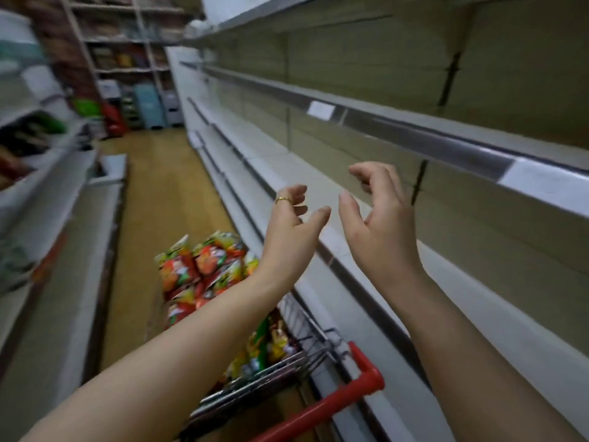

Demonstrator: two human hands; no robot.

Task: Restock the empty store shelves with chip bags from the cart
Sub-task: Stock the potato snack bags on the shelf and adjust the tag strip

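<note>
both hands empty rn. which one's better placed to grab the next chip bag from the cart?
Left, probably. The left hand is open and its forearm crosses directly above the chip bags piled in the cart. The right hand, also empty, is raised toward the bare shelves, off to the cart's side.

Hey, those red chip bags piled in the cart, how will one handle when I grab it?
The chip bags look puffed, so probably light for their size and easy to crush. The shiny film suggests a slippery, crinkly grip. Heaped loosely above the cart rim, neighbours may slide when one is pulled.
</note>
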